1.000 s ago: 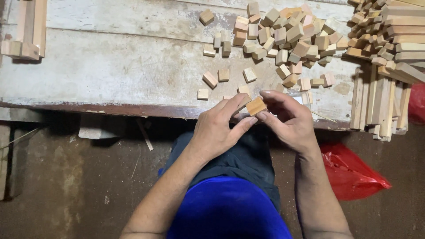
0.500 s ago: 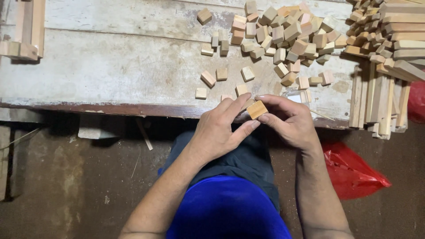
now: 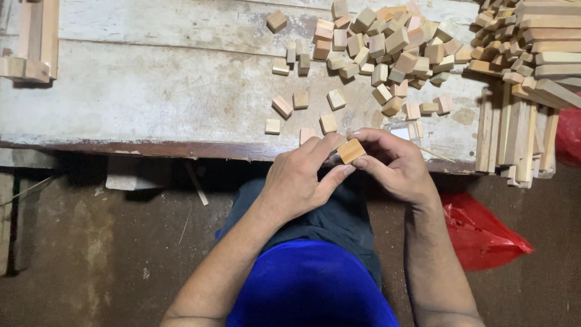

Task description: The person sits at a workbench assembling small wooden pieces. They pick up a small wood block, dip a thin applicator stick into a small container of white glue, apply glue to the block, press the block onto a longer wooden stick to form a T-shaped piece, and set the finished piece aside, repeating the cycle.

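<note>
— Wooden block [image 3: 351,151], small and tan, sits between both hands just past the near edge of the bench [image 3: 151,91]. Who has it?

— Both. The left hand [image 3: 301,178] pinches it with thumb below and fingers curled over the top; the right hand [image 3: 393,163] closes on it from the other side. Each grip is shut on that one block.

— Anything different from a second ago?

— Very little. The block has tipped a touch, so one flat face now shows toward the camera, and the hands sit in almost the same spot above the lap. I'd judge the block is being turned over or checked, not yet put down.

— And around it?

— Loose blocks [image 3: 302,100] lie scattered on the bench just beyond the fingers, with a bigger heap [image 3: 393,42] farther back to the right. Long sticks [image 3: 520,139] are stacked at the right edge. A red bag [image 3: 484,233] lies on the floor below them, near the right forearm.
</note>
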